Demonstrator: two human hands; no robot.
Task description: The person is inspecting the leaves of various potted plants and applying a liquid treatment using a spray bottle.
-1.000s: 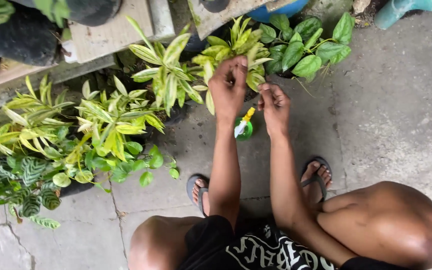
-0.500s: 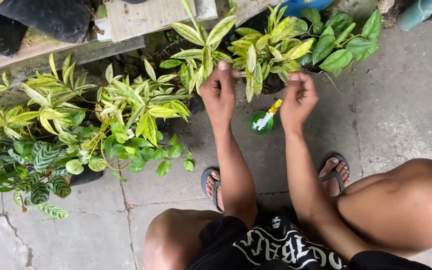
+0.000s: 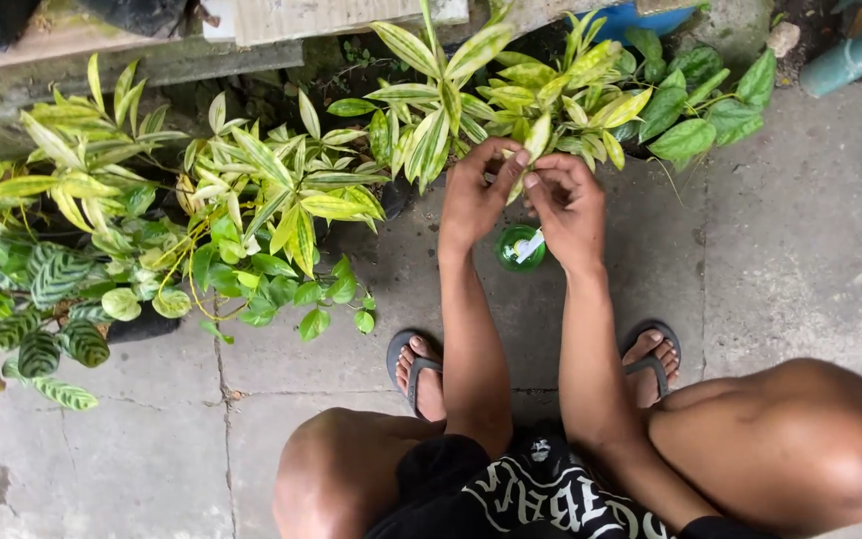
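Together, left hand [image 3: 473, 200], right hand [image 3: 573, 212] pinching narrow striped leaf [image 3: 523, 170], round green bottle [image 3: 520, 248] below

I'm looking down at a home yard or garden corner: cracked concrete paving [image 3: 800, 230], a row of potted leafy plants [image 3: 251, 200] along a low ledge [image 3: 152, 60], and bare feet in flip-flops [image 3: 416, 364].

Bottle [image 3: 520, 247] below both hands [image 3: 526, 200], potted plants [image 3: 251, 200] left, behind.
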